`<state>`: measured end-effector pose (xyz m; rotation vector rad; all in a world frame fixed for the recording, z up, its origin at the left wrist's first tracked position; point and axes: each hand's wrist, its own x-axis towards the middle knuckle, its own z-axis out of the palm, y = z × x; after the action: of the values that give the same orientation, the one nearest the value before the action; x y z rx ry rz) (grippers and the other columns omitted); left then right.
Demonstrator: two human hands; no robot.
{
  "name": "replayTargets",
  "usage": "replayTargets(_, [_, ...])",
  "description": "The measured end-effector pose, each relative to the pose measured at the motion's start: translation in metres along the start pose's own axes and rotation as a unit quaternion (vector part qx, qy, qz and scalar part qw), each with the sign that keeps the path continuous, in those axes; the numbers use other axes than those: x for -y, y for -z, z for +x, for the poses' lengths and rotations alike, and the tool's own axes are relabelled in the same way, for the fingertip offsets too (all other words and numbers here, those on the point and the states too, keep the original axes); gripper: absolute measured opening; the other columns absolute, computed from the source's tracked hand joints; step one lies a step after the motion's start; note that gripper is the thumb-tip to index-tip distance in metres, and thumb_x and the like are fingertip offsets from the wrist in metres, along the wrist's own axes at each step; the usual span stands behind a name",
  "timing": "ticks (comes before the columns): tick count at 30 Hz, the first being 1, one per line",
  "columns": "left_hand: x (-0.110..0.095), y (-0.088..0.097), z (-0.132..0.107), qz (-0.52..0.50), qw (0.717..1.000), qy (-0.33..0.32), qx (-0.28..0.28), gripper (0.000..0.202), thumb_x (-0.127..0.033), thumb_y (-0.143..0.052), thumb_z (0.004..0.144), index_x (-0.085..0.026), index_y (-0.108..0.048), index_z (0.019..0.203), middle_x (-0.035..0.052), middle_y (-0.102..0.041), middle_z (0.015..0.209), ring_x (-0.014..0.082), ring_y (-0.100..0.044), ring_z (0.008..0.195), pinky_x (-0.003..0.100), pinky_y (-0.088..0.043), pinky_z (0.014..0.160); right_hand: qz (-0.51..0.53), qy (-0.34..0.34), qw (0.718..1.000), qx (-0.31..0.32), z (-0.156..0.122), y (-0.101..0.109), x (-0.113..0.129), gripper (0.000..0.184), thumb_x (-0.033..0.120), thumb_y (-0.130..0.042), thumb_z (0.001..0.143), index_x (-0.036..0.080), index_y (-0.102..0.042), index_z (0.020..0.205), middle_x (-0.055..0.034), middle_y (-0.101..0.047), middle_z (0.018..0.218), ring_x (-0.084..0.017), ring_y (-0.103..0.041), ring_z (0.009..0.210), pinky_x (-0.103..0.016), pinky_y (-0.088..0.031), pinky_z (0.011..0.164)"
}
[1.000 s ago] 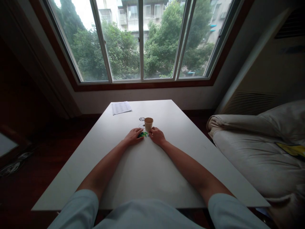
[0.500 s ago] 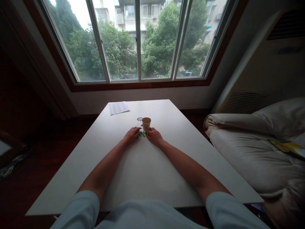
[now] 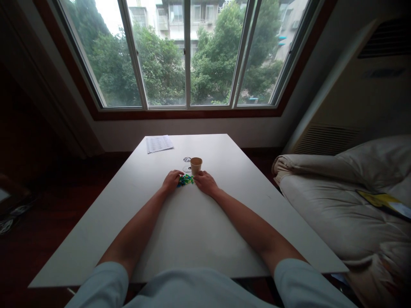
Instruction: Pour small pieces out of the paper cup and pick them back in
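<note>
Green and blue pieces (image 3: 185, 180) lie piled on the table (image 3: 199, 239) between two hands.
The left hand (image 3: 171, 180) curls its fingers against the pile, grip unclear; the right hand (image 3: 205, 183) lies flat, fingers loose, beside the paper cup (image 3: 195, 165).

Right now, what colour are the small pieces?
Mostly green and blue; the small pieces show best in the head view.

The white table (image 3: 199, 231) carries a paper (image 3: 159, 143) at its far left corner and a cup (image 3: 195, 165) near the middle. Small green and blue pieces (image 3: 185, 180) lie just in front of the cup, between the left hand (image 3: 171, 181) and the right hand (image 3: 205, 183), both resting on the top.
</note>
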<state>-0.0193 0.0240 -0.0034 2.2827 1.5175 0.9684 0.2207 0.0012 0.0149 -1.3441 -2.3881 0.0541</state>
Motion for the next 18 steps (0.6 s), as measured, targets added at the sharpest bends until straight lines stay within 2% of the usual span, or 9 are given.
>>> replayTargets(7, [0.009,0.007,-0.002,0.029,0.999,0.023,-0.011,0.032,-0.017,-0.047,0.087,-0.025,-0.075,0.100,0.0052,-0.070,0.106,0.0233,-0.057,0.106,0.041,-0.046,0.099,0.028,-0.049,0.998,-0.018,0.001,-0.003,-0.005,0.022,0.027,-0.057,0.094,0.024,-0.072,0.109,-0.0075,-0.065,0.110,-0.021,-0.053,0.109,-0.029,-0.040,0.094])
replayTargets(13, [0.010,0.008,-0.003,0.039,0.999,0.025,-0.017,0.021,-0.027,-0.055,0.088,-0.024,-0.075,0.096,0.0051,-0.069,0.096,0.0226,-0.057,0.097,0.039,-0.047,0.091,0.023,-0.097,0.995,-0.031,0.003,-0.006,-0.012,0.019,0.030,-0.059,0.092,0.023,-0.071,0.105,-0.0079,-0.064,0.104,-0.021,-0.053,0.106,-0.028,-0.039,0.090])
replayTargets(18, [0.005,0.011,-0.005,0.047,0.999,0.019,-0.002,0.018,-0.033,-0.060,0.086,-0.025,-0.074,0.093,0.0051,-0.068,0.094,0.0232,-0.056,0.098,0.038,-0.048,0.088,0.047,-0.130,0.990,-0.042,0.007,-0.006,-0.026,0.021,0.020,-0.050,0.092,0.021,-0.070,0.095,-0.0061,-0.066,0.097,-0.018,-0.057,0.096,-0.026,-0.041,0.082])
